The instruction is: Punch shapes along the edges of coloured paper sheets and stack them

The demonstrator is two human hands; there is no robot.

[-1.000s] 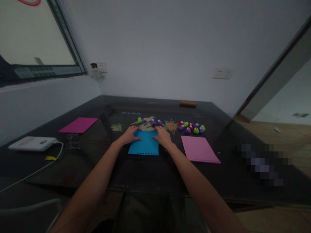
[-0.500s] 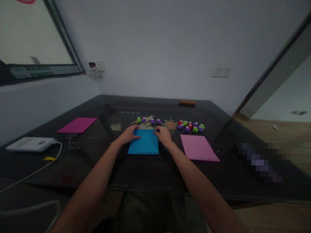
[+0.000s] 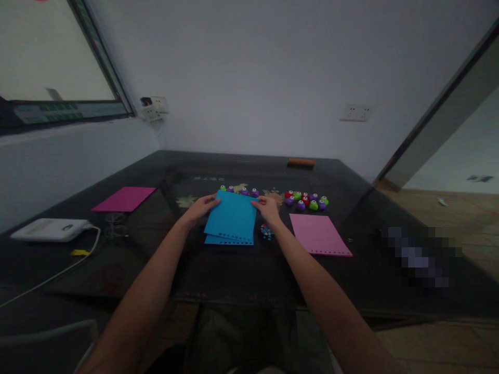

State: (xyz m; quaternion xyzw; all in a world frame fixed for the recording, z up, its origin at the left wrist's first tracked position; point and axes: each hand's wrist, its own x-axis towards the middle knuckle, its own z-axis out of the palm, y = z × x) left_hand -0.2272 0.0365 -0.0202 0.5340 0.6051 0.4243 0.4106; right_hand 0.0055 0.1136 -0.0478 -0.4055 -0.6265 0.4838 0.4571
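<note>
Pale wall (image 3: pixel 249 72) behind dark table (image 3: pixel 241 272)

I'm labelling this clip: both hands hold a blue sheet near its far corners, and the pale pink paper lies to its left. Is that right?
Not quite: the head view shows the pale pink paper to the right of the blue sheet, not the left. The left hand and right hand hold that sheet near its far corners.

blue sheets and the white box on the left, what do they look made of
Blue sheets: probably paper or thin card, matte, with even colour and punched holes along the near edge. White box: perhaps hard plastic, judging by its smooth shell and rounded corners.
</note>
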